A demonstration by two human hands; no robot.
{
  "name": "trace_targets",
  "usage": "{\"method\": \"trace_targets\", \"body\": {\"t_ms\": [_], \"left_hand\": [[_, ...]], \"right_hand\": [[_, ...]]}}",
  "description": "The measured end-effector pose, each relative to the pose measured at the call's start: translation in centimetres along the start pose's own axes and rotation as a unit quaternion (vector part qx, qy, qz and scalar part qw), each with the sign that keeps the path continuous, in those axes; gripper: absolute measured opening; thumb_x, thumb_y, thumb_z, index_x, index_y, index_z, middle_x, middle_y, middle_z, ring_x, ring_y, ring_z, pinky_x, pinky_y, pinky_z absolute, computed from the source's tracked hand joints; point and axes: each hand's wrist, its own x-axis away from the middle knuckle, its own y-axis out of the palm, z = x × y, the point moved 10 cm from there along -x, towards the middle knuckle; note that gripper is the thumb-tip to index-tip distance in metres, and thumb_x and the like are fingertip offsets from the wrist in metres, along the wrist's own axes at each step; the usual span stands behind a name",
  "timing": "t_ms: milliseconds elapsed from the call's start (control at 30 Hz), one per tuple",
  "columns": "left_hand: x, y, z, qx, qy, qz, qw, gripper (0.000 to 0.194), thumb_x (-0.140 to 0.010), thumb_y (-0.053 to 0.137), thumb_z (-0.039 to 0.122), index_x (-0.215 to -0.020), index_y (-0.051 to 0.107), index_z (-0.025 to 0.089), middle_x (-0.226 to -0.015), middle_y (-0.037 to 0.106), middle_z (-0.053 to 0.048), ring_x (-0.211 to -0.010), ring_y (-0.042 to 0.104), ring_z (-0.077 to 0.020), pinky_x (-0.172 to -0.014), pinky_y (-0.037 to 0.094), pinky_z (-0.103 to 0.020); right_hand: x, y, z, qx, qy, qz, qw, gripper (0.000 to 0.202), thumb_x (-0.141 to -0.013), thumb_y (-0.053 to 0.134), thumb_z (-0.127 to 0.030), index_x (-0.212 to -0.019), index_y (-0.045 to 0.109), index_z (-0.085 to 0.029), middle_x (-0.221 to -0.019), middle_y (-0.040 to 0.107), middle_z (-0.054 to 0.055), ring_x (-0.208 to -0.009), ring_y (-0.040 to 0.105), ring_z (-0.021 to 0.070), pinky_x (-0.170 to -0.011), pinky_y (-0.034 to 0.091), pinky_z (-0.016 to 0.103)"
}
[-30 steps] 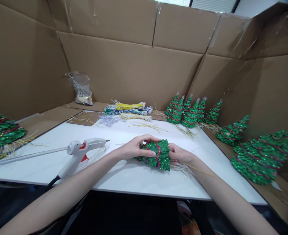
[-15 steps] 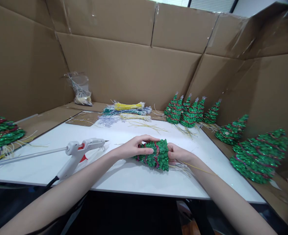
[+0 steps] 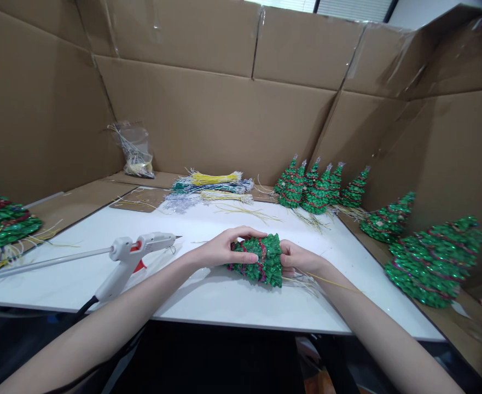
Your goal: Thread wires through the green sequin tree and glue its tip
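Note:
A small green Christmas tree [image 3: 267, 260] with red garland lies on its side over the white board [image 3: 208, 295], its base turned to the right. My left hand [image 3: 228, 249] is closed round its body from above, thumb along the near side. At the base, my right hand [image 3: 296, 257] is closed with its fingertips at the underside, partly hidden by the rim. Yellow and white wires [image 3: 306, 282] trail out from the base below my right wrist. Whether the right fingers grip the base or the wires, I cannot tell.
A white glue gun [image 3: 120, 262] with a red trigger rests at the left. Wire bundles [image 3: 216, 179] and a plastic bag [image 3: 136, 150] lie at the back. Several finished-looking trees [image 3: 318, 189] stand back right, with a larger tree [image 3: 433, 262] nearer. Cardboard walls [image 3: 208, 109] surround the board.
Almost nothing differs. My left thumb has shifted very slightly to the right and down on the tree; both hands keep their places.

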Motion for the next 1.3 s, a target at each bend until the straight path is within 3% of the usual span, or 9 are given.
{"method": "trace_targets", "body": {"t_ms": [733,1067,1300], "left_hand": [[0.05,-0.06,0.30,-0.012,0.012,0.003,1.000,0.051,-0.083,0.069,0.039,-0.130,0.057,0.024,-0.127,0.061,-0.006,-0.116,0.055,-0.0240,-0.097,0.044,-0.033],[-0.01,-0.02,-0.18,0.041,-0.006,-0.012,0.999,0.047,-0.084,0.065,0.028,-0.130,0.057,0.022,-0.132,0.058,-0.006,-0.119,0.054,-0.0255,-0.099,0.043,-0.033],[0.10,0.05,0.33,0.006,0.001,0.003,1.000,0.049,-0.081,0.069,0.032,-0.128,0.057,0.022,-0.129,0.060,-0.006,-0.114,0.057,-0.0255,-0.097,0.044,-0.034]], "right_hand": [[0.01,-0.04,0.08,0.015,0.005,0.003,1.000,0.053,-0.072,0.072,-0.062,-0.069,0.054,-0.013,-0.046,0.041,-0.009,-0.037,0.032,0.0035,-0.036,0.023,0.018],[-0.05,0.13,-0.12,0.005,-0.009,-0.007,1.000,0.051,-0.073,0.072,-0.059,-0.071,0.053,-0.012,-0.049,0.042,-0.008,-0.038,0.033,0.0029,-0.036,0.022,0.017],[-0.02,-0.01,-0.01,-0.002,-0.002,0.000,1.000,0.051,-0.072,0.074,-0.058,-0.073,0.054,-0.011,-0.051,0.044,-0.008,-0.038,0.033,0.0030,-0.037,0.024,0.017]]}}
